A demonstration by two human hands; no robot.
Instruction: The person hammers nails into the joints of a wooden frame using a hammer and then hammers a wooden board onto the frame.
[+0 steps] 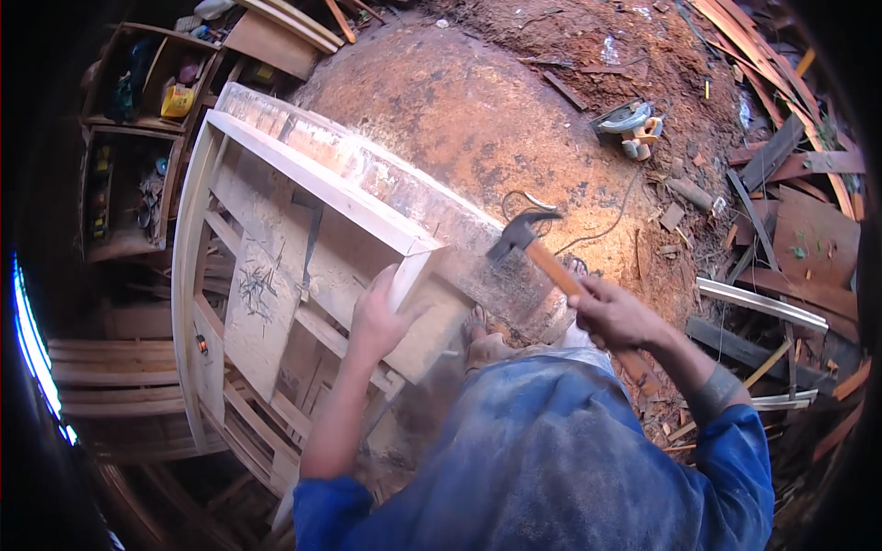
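Hammer [551, 268] at one o'clock, my right hand [608, 317] wrapped fully around it. Wooden frame [317, 182] at eleven; my left hand [377, 317] loosely straddles its near corner rail [410, 275]. Risk: a glancing swing (corner sits close to that hand) could bruise me.

The hammer [542, 259] joined 2 materials: a dark, dull metal head [517, 235] and a smooth wooden handle [558, 275]. Bare, pale, smooth-faced wood made up the frame [322, 180]. The thick plank [367, 166] looked rough and stained, the nails [257, 286] thin metal, the shirt [551, 450] matt, dusty cloth, the ground [432, 119] coarse.
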